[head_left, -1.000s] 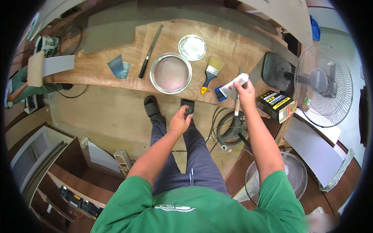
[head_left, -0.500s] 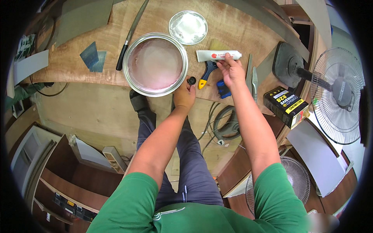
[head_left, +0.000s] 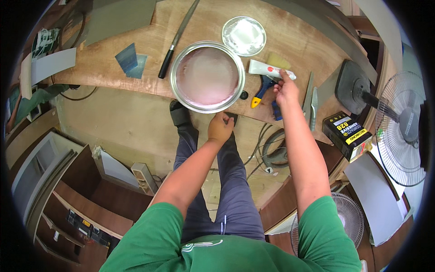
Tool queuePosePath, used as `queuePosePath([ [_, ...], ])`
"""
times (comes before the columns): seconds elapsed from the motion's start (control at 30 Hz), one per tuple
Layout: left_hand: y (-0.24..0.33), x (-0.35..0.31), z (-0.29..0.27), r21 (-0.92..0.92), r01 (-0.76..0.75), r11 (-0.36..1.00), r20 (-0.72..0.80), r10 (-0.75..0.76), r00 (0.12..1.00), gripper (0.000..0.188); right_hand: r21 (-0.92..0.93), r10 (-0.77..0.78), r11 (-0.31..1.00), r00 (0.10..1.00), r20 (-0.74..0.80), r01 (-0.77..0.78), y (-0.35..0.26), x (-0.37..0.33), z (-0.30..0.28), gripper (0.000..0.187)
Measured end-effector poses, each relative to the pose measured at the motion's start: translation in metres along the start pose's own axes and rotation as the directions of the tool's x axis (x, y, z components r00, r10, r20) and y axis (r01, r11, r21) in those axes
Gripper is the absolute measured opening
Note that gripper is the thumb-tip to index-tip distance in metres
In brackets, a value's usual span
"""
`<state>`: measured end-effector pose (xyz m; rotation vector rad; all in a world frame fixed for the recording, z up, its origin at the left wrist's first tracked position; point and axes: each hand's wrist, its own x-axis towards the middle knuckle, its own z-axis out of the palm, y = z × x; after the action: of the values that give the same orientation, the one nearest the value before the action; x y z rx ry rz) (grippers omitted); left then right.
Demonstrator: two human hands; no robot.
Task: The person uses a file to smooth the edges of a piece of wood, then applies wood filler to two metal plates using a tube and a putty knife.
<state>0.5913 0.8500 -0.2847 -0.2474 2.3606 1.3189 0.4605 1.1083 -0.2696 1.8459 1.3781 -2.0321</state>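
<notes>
A white tube with red print (head_left: 272,69) is pinched near its right end by my right hand (head_left: 287,93), over the bench. My left hand (head_left: 220,128) is just off the bench's front edge with its fingers curled, and nothing shows in them. Above it stands a wide round open tin (head_left: 207,77) filled with pinkish-grey paste. A small black cap (head_left: 244,94) lies beside the tin's right rim. To the right of the cap are a blue scraper with a yellow end (head_left: 261,93) and a small blue tool (head_left: 276,110), partly behind my right hand.
A shiny round lid (head_left: 244,36) lies behind the tin. A black-handled file (head_left: 176,41) and blue-grey sheets (head_left: 132,62) are to its left. On the right are a putty knife (head_left: 313,109), a black-and-yellow adhesive can (head_left: 347,136) and a fan (head_left: 408,127).
My left hand has let go of the black cap beside the tin and drawn back toward me. The tube stays in my right hand, slightly more tilted. The whole view has shifted.
</notes>
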Motion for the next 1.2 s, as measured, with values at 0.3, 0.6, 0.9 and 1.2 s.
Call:
queuePosePath([
  [0.3,-0.038,-0.034,-0.073,0.099,0.285,0.953,0.05,-0.291,0.955,0.035,-0.067,0.131,0.989,0.991,-0.01,-0.132,-0.005,0.003,-0.01,0.053],
  [0.6,-0.036,-0.024,-0.096,0.014,0.309,0.951,0.05,-0.31,0.949,0.036,-0.079,0.161,0.983,0.983,-0.086,-0.167,-0.009,-0.002,0.0,0.062],
  [0.9,-0.048,0.034,-0.182,-0.244,0.205,0.948,-0.308,-0.276,0.91,0.026,-0.145,0.085,0.985,0.995,-0.05,-0.092,0.038,-0.087,-0.034,0.054],
  [1.2,-0.06,0.204,-0.322,-0.076,0.337,0.939,-0.626,-0.307,0.716,0.057,-0.683,0.525,0.682,0.825,0.209,-0.261,0.153,-0.254,-0.023,0.027],
])
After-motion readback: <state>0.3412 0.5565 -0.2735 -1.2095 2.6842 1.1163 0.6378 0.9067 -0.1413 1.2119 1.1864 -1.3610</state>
